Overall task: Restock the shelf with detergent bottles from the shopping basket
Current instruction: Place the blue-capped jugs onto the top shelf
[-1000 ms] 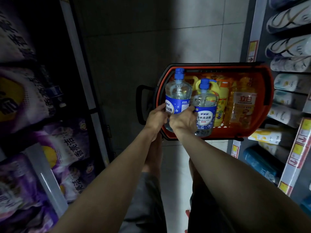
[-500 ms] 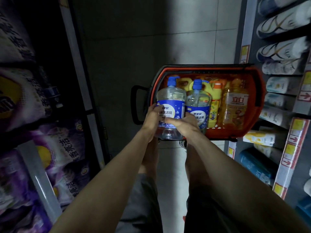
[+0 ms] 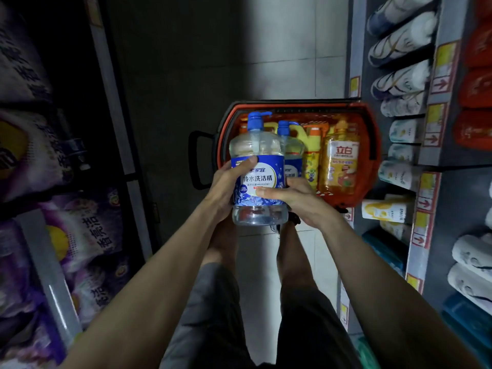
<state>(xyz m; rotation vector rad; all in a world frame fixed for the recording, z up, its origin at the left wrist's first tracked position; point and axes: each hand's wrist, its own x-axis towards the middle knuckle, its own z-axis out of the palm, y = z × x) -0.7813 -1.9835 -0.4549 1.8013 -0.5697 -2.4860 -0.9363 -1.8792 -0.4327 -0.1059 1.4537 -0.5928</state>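
Fingers (image 3: 247, 162) of the left hand (image 3: 225, 183) and the right hand (image 3: 296, 198) are curling round a clear detergent bottle (image 3: 257, 145) with a blue label (image 3: 262, 179), gripping it from both sides. It is being held over the near left corner of the orange basket (image 3: 370, 123), long axis up the picture, blue pump cap (image 3: 255, 121) pointing away from the person.

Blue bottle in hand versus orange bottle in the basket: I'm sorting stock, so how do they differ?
The blue bottle holds clear liquid, the orange bottle amber. The blue bottle's label is blue, the orange bottle's yellow-orange. The blue bottle is gripped in the left hand; the orange bottle sits in the basket. Both are transparent.
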